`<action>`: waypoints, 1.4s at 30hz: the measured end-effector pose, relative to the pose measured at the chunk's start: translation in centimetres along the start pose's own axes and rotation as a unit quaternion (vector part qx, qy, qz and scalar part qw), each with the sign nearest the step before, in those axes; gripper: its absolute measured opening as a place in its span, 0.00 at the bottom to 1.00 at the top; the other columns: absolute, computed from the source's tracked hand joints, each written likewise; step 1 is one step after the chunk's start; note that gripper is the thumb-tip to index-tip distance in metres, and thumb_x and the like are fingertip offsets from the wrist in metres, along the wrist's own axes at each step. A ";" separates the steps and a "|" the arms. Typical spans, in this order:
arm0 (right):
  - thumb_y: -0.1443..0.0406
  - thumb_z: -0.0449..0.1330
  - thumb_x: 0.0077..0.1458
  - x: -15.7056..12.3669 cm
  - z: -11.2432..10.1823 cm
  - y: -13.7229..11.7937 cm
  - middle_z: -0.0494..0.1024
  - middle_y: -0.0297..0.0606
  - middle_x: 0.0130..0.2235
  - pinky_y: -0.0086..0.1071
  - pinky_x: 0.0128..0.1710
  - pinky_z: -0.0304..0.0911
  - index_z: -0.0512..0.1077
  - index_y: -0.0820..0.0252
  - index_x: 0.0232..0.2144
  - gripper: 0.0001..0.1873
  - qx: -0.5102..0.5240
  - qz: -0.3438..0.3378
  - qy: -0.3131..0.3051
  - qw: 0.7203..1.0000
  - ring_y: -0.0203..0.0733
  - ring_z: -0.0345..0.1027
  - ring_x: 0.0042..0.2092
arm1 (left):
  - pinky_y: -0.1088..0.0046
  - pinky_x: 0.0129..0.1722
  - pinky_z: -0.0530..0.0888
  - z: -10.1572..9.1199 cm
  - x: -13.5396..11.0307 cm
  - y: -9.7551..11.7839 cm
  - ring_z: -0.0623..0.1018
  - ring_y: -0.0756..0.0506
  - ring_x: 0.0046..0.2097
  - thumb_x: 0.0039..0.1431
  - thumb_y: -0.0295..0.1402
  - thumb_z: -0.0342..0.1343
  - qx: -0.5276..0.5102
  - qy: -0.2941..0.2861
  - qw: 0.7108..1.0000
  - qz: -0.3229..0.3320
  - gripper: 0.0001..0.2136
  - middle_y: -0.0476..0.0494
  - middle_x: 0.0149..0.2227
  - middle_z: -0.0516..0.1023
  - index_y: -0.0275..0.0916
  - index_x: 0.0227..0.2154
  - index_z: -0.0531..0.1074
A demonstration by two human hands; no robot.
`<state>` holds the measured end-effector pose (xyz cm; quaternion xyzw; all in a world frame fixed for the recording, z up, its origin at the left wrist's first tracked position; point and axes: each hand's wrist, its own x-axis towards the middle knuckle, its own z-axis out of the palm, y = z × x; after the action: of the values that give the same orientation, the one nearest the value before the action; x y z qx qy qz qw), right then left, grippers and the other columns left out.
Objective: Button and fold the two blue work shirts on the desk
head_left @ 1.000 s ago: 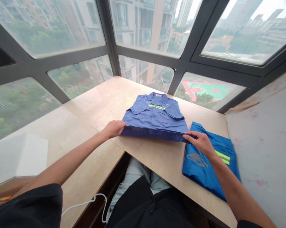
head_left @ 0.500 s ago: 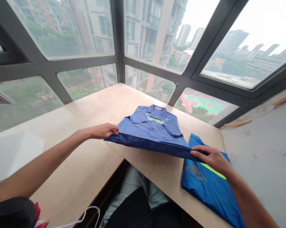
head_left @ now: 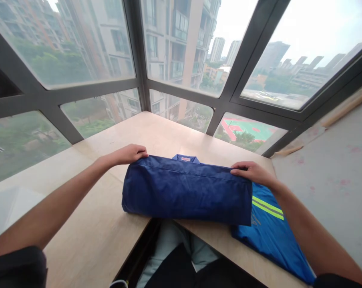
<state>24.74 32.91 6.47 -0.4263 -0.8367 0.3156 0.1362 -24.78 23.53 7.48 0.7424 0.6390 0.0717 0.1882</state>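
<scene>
A folded dark blue work shirt (head_left: 187, 192) is lifted off the wooden table (head_left: 109, 224), its underside facing me and its collar label just showing above the top edge. My left hand (head_left: 131, 154) is closed on the shirt's upper left corner. My right hand (head_left: 250, 171) is closed on its upper right corner. The raised shirt hides the table behind it.
A brighter blue garment (head_left: 268, 232) with yellow-green reflective stripes lies folded on the table at my right, partly under the lifted shirt. Dark-framed windows (head_left: 181, 88) wrap the table's far side. A grey speckled surface (head_left: 334, 188) lies to the right.
Both hands have raised the shirt's near edge up and away from me, so the shirt now stands almost on end with its back showing. The camera has tilted up.
</scene>
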 end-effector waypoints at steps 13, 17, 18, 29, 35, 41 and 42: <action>0.58 0.61 0.49 17.4 5.4 11.9 0.81 0.38 0.32 0.32 0.37 0.62 0.79 0.60 0.28 0.12 -0.095 0.011 -0.053 0.994 0.43 0.72 0.36 | 0.70 0.39 0.68 10.0 16.2 -7.0 0.76 0.42 0.40 0.60 0.41 0.46 -0.002 0.097 0.992 -0.084 0.14 0.40 0.35 0.79 0.40 0.26 0.70; 0.58 0.59 0.50 18.5 8.0 15.2 0.80 0.40 0.31 0.33 0.36 0.62 0.78 0.62 0.28 0.13 -0.091 0.044 -0.061 0.993 0.44 0.71 0.35 | 0.67 0.40 0.68 13.2 17.9 -8.4 0.75 0.41 0.39 0.60 0.40 0.43 -0.036 0.110 0.987 -0.110 0.14 0.38 0.34 0.78 0.40 0.23 0.66; 0.57 0.58 0.51 18.3 8.5 15.8 0.80 0.40 0.31 0.33 0.36 0.62 0.77 0.62 0.28 0.14 -0.088 0.047 -0.064 0.993 0.44 0.71 0.35 | 0.67 0.39 0.67 13.8 17.9 -8.6 0.75 0.41 0.39 0.60 0.40 0.43 -0.047 0.109 0.987 -0.113 0.14 0.38 0.33 0.77 0.40 0.23 0.65; 0.44 0.63 0.49 12.3 2.5 13.2 0.78 0.42 0.33 0.34 0.36 0.64 0.78 0.64 0.33 0.27 0.119 0.062 -0.155 0.979 0.45 0.70 0.36 | 0.74 0.26 0.62 8.6 11.9 -9.0 0.66 0.49 0.26 0.59 0.52 0.48 -0.310 0.030 0.949 -0.052 0.21 0.49 0.23 0.66 0.38 0.24 0.65; 0.43 0.60 0.44 19.8 7.1 16.7 0.73 0.37 0.25 0.33 0.31 0.59 0.73 0.63 0.26 0.27 0.079 0.081 -0.048 0.992 0.40 0.64 0.29 | 0.71 0.34 0.66 13.1 19.9 -8.7 0.71 0.46 0.32 0.61 0.39 0.46 -0.119 0.135 0.973 -0.147 0.16 0.45 0.26 0.71 0.39 0.19 0.61; 0.49 0.55 0.49 20.2 10.4 20.4 0.76 0.38 0.29 0.34 0.36 0.59 0.72 0.60 0.28 0.20 0.021 0.052 0.009 0.998 0.42 0.66 0.34 | 0.63 0.43 0.68 18.1 21.6 -10.0 0.73 0.38 0.45 0.63 0.39 0.43 -0.066 0.192 0.958 -0.205 0.14 0.34 0.41 0.75 0.39 0.27 0.67; 0.49 0.56 0.50 19.8 10.1 20.8 0.76 0.38 0.30 0.35 0.36 0.60 0.73 0.59 0.28 0.20 0.016 0.047 0.007 0.999 0.43 0.67 0.34 | 0.62 0.44 0.68 18.2 21.4 -10.3 0.73 0.38 0.45 0.63 0.40 0.43 -0.062 0.194 0.957 -0.206 0.14 0.34 0.41 0.76 0.40 0.27 0.68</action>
<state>20.87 53.68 -15.51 -0.4653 -0.8094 0.3320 0.1344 -24.28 42.14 -15.99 0.5529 0.7968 0.2136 0.1172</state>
